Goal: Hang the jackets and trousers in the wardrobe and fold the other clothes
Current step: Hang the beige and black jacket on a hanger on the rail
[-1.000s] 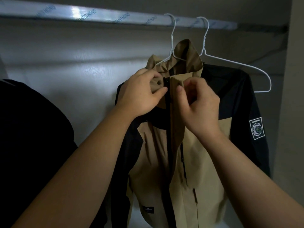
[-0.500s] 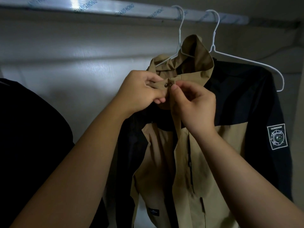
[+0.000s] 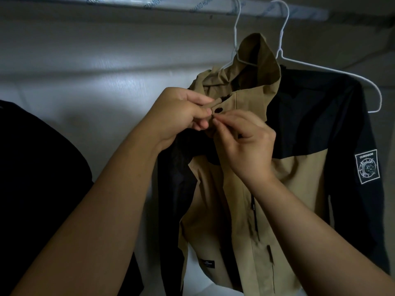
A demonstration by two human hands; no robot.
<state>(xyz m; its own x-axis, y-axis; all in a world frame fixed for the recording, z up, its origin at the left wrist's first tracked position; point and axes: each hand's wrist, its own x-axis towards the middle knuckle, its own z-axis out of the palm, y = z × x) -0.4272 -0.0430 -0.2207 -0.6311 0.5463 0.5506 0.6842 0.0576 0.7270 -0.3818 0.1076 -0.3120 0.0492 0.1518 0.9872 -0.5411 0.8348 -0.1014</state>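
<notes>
Close before me, at the bottom of the view, both my bare forearms reach upward and meet at the neck of the jacket (image 3: 288,189). My left hand (image 3: 181,113) has its fingers curled and pinches the edge of the tan collar flap (image 3: 226,103) between thumb and forefinger. My right hand (image 3: 245,144) comes from below, and its thumb and forefinger are pressed together on the same flap, just under a dark snap button (image 3: 218,110); the other fingers are loosely bent. The two hands almost touch each other at this place. Behind them the jacket hangs with its front toward me: the chest and body are tan, the shoulders and sleeves are black. A dark zipper pull (image 3: 253,212) hangs down on the tan front below my right wrist, and a small black label (image 3: 207,263) sits near the hem. On the black sleeve at the right side is a square patch (image 3: 367,166) with a round emblem and a short word on top that I cannot read surely. The tan hood (image 3: 259,58) stands up above the collar. The jacket is on a white wire hanger (image 3: 235,39), and a second white wire hanger (image 3: 316,67) is just beside it, behind the right shoulder; I cannot tell if the jacket rests on it too. Both hooks go over the pale wardrobe rail (image 3: 171,6) at the top. At the left a black garment (image 3: 42,178) fills the edge of the view, well apart from the jacket. Farthest is the pale back wall (image 3: 96,71) of the wardrobe.
</notes>
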